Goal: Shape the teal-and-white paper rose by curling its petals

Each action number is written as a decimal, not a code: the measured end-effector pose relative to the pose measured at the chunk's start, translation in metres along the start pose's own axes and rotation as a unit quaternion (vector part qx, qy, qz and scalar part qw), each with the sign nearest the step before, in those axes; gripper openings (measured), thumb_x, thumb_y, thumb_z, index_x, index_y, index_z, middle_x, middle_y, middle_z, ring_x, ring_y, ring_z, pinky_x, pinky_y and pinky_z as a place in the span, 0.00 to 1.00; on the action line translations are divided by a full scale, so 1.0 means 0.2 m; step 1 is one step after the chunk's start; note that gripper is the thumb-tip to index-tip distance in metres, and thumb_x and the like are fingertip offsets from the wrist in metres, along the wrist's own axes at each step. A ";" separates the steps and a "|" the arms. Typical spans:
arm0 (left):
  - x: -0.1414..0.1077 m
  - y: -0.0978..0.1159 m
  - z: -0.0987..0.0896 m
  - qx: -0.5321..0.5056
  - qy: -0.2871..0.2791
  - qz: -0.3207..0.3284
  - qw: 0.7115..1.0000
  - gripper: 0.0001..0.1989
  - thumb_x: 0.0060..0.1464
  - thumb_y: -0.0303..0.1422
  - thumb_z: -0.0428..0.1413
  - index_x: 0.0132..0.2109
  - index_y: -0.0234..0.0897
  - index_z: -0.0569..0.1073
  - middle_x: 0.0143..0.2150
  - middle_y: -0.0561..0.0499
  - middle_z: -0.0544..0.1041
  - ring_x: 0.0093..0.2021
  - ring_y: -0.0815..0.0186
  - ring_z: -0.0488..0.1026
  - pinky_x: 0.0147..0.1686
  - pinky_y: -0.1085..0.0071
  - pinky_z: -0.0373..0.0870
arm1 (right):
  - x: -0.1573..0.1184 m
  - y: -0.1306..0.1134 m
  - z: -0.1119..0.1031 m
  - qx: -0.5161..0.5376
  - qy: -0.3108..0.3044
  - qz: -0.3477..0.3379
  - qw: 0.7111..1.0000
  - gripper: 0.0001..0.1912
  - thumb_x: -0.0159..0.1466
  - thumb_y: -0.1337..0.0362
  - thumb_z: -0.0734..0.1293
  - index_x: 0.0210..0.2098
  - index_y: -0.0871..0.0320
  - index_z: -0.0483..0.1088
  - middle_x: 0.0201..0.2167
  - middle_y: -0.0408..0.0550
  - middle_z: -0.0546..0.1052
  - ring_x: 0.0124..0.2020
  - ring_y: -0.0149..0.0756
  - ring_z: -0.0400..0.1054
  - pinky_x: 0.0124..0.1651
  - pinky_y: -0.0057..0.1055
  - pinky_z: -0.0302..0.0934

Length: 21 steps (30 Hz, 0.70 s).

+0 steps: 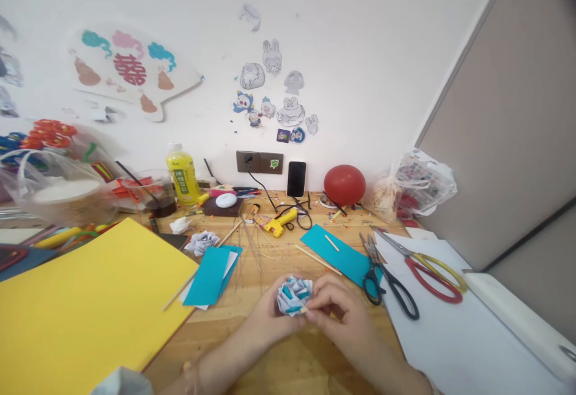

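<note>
Paper flower (294,295) between the hands, above the tabletop (216,338). Left hand (275,314): grip curled round its side. Right hand (333,305): grip narrow, fingertips pinching at the flower's lower edge. Black scissors (380,278) lie to the right.

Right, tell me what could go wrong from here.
The folded paper rosette could crush if the left hand cups it too tightly. The black-handled scissors lie near the right hand, blades slightly apart, so a careless reach might nick a finger. The yellow glue gun might be hot, though the picture can't show that.
</note>
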<state>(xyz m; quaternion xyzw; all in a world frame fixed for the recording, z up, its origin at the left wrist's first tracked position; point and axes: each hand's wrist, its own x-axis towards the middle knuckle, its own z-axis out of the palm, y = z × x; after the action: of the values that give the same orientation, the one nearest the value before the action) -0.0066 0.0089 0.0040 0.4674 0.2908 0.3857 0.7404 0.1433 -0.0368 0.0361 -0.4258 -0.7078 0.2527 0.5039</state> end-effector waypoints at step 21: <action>-0.08 0.05 0.05 -0.097 -0.059 -0.059 0.992 0.18 0.34 0.30 0.64 0.36 0.34 0.69 0.22 0.57 0.69 0.22 0.74 0.62 0.25 0.76 0.55 | -0.06 -0.02 -0.04 -0.182 -0.021 -0.143 0.973 0.07 0.64 0.65 0.59 0.36 0.53 0.68 0.28 0.45 0.74 0.29 0.35 0.68 0.32 0.29 0.64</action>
<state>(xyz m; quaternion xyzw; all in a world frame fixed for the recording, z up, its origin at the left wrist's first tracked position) -0.0109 -0.0058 0.0181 0.3975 0.2347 0.3396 0.8195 0.1511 -0.0496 0.0354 -0.3989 -0.8061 0.0544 0.4338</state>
